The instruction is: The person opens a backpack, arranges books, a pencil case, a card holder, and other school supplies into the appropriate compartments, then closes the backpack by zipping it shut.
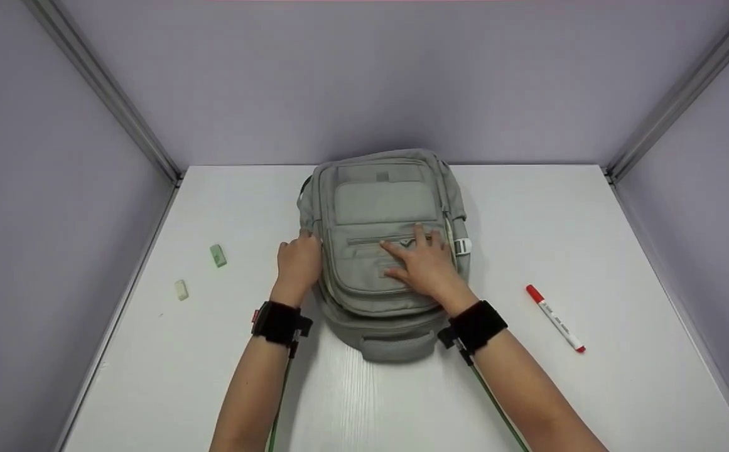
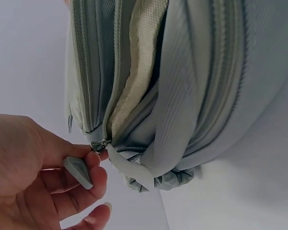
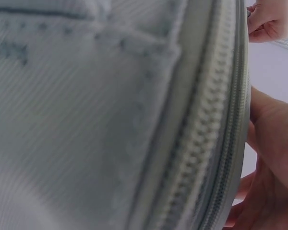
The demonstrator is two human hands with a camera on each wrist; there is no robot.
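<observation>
**Soft backpack, held flat while the zipper pull is pinched**

A grey-green backpack lies flat on the white tabletop, near the middle, with its front pockets upward and its carry handle toward the person. The left hand is at the left side of the bag. In the left wrist view its thumb and fingers pinch a small grey zipper pull, and the zipper above it is partly open, so the beige lining is visible. The right hand rests on the front pocket with fingers spread and flat; it holds nothing, it only presses.

The fabric looks soft and thin. It folds and wrinkles near the slider, so I judge that the bag is light and rather empty, and it can slide or bunch when the zipper is pulled. The flat hand on top seems a good way to keep it steady. The pull is small and smooth, so a firm pinch is needed.

A red-capped marker lies well apart on the right, and two small erasers on the left.
</observation>
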